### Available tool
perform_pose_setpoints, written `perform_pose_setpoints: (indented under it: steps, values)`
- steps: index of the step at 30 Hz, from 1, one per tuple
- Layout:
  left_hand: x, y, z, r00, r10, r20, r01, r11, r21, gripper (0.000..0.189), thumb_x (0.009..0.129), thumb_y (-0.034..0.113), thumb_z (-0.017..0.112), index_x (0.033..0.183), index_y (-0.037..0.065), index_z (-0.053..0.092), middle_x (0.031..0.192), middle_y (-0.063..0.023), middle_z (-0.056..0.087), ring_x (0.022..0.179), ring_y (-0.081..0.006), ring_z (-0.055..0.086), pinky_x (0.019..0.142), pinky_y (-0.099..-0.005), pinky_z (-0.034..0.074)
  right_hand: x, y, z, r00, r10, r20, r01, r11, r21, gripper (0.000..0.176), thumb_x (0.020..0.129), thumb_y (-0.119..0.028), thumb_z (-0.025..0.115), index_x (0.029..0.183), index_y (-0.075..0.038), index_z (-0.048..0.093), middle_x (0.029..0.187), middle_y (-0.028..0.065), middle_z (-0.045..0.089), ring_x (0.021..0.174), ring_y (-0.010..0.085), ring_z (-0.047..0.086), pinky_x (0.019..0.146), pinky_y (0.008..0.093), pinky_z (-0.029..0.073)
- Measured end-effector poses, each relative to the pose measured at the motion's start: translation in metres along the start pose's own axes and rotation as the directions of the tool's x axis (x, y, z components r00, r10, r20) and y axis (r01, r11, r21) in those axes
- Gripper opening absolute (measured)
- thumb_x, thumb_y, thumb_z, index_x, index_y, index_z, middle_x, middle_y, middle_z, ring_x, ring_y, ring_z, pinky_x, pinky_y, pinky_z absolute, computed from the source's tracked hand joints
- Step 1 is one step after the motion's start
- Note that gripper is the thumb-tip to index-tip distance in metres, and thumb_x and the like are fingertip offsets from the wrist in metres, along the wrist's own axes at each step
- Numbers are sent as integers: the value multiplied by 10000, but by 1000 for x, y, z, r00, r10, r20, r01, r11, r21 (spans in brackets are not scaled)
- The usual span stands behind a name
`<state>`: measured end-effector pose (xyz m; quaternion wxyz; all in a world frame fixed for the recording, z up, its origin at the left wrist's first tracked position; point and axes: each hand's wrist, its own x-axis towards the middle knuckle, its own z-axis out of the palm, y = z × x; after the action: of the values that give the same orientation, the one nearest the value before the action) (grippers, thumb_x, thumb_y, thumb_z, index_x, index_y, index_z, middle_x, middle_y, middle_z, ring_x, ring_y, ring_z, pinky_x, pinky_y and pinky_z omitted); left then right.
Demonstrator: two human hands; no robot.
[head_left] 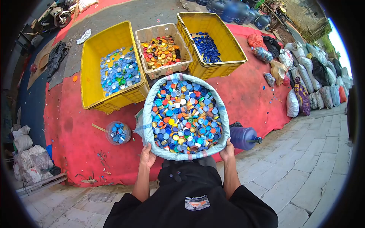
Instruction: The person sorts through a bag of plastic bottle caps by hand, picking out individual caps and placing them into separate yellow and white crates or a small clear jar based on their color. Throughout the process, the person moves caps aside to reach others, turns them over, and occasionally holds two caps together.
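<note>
A wide sack (225,117) with a rolled pale rim is full of mixed bottle caps (186,114) in blue, orange, white, yellow and red. My left hand (147,155) grips its rim at the lower left, and my right hand (228,150) grips it at the lower right. Beyond the sack stand a yellow crate (89,72) with light blue and some green caps, a whitish crate (167,69) with orange, yellow and red caps, and another yellow crate (224,68) with dark blue caps.
Left of the sack is a clear round container (118,133) of blue pieces, a stick beside it. A purple-blue water jug (243,138) lies at the right. Filled bags (304,72) line the right side, on and beside the red ground sheet (251,91). Large blue bottles (230,11) stand behind.
</note>
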<state>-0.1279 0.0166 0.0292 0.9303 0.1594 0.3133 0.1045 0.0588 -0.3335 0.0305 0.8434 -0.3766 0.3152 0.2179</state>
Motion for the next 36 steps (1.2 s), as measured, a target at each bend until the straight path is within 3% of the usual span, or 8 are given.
perform_pose_setpoints:
  steps: [5, 9, 11, 15, 19, 23, 27, 36]
  values:
    - [15, -1, -24, 995, -73, -73, 87, 974, 208, 356, 893, 316, 638, 1156, 92, 552, 1071, -25, 627, 993, -167, 594, 876, -364, 461, 35, 3, -33, 965, -213, -154, 106, 851, -514, 287, 997, -233, 424, 1156, -21, 535, 995, 83, 593, 850, 198, 564, 790, 374, 473]
    - [17, 24, 34, 724, 416, -551, 6, 794, 608, 412, 884, 394, 636, 1102, 58, 539, 912, -17, 578, 892, -154, 553, 791, -307, 432, 27, -29, 13, 651, -743, 155, 268, 35, -963, 231, 901, -103, 531, 1093, 25, 547, 957, 142, 605, 842, 226, 583, 753, 362, 478]
    - [42, 38, 37, 644, 697, -315, -140, 512, 848, 377, 890, 336, 643, 1084, 28, 546, 944, -58, 587, 893, -156, 553, 801, -296, 444, 31, -52, 64, 421, -746, 516, 302, -421, -855, 210, 862, -85, 571, 1043, 23, 572, 970, 184, 616, 856, 273, 606, 743, 374, 480]
    - [111, 49, 84, 664, 747, 32, -294, 221, 930, 339, 898, 294, 631, 1070, 6, 584, 1039, -129, 617, 962, -174, 576, 827, -295, 447, 69, -28, 194, 757, -276, 592, 648, 196, -736, 210, 824, -94, 612, 1002, 15, 590, 1009, 188, 618, 908, 342, 603, 796, 424, 481]
    - [145, 41, 142, 488, 774, 404, -79, -422, 903, 363, 867, 294, 626, 1094, 13, 596, 1030, -181, 628, 994, -356, 580, 885, -433, 438, 145, 39, 263, 631, -205, 749, 610, -466, -641, 489, 859, -397, 582, 1108, 23, 553, 1131, 204, 585, 1088, 342, 539, 892, 451, 431]
    - [171, 33, 163, 835, 462, 299, -241, -182, 953, 452, 872, 316, 612, 1169, -21, 556, 1203, -217, 571, 1137, -352, 523, 975, -429, 382, 171, 69, 290, 785, -242, 570, 411, -485, -772, 626, 856, -529, 519, 1149, 24, 511, 1196, 185, 547, 1192, 313, 456, 995, 522, 301]
    - [203, 6, 105, 802, 389, 452, -175, -572, 802, 540, 878, 249, 578, 1304, -57, 444, 1385, -261, 406, 1306, -395, 363, 1088, -439, 296, 176, 86, 287, 753, -256, 606, 480, -416, -773, 688, 825, -572, 544, 1186, 9, 475, 1221, 186, 515, 1189, 314, 450, 1009, 562, 249]
    - [180, -11, 94, 831, 385, 401, -237, -407, 882, 572, 766, 44, 570, 1318, -22, 437, 1400, -206, 407, 1312, -365, 364, 1102, -415, 278, 174, 121, 309, 733, -375, 568, 385, -460, -800, 578, 746, -547, 630, 1177, -174, 535, 1146, 177, 509, 1135, 374, 444, 990, 589, 244]
